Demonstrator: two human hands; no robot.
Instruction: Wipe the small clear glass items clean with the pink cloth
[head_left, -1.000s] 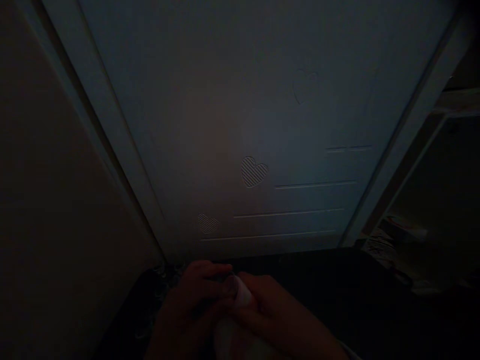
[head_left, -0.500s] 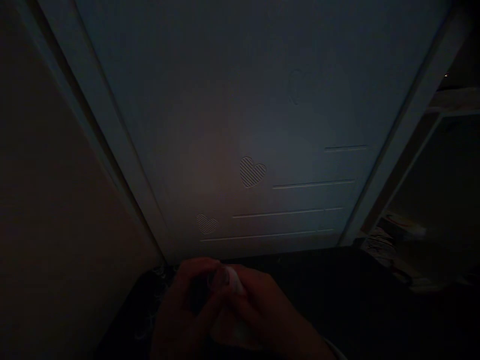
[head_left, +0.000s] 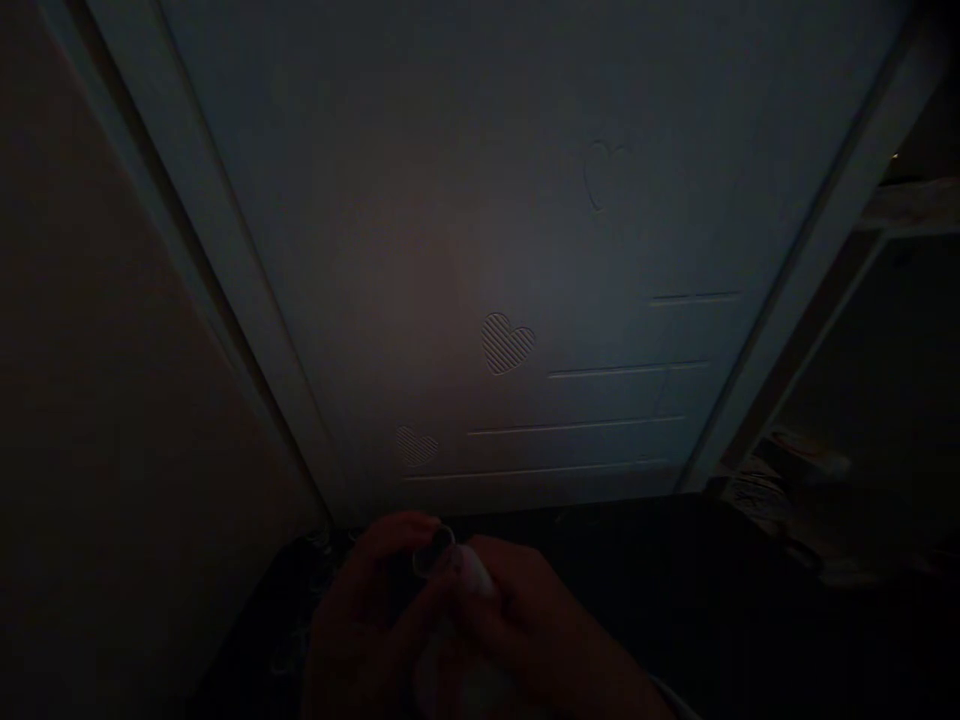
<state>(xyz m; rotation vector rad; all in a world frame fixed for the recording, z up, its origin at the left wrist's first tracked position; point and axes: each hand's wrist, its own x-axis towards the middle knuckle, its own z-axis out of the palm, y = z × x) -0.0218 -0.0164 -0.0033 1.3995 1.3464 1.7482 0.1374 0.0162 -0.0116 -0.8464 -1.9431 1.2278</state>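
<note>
Both of my hands are close together at the bottom middle of the dim head view. My left hand (head_left: 371, 610) is closed, with thumb and fingertips on a small round piece with a thin pale rim (head_left: 445, 530); the dark makes its kind unclear. My right hand (head_left: 517, 610) is closed around a soft-looking white thing (head_left: 474, 572), perhaps a cloth or tissue. More white shows below the fingers, between the palms. The round piece touches or nearly touches the white thing at the fingertips.
A pale door-like panel (head_left: 390, 250) with carved hearts and lines stands ahead. Beneath it spreads a dark surface (head_left: 615, 570) with faint light markings at its left. A wall (head_left: 112, 400) is on the left. At the right are papers or books (head_left: 810, 455) beside a dark frame.
My left fingers have shifted slightly, so the round piece's rim shows more plainly. The right hand stays nearly in place on the white thing. The view has tilted a little.
</note>
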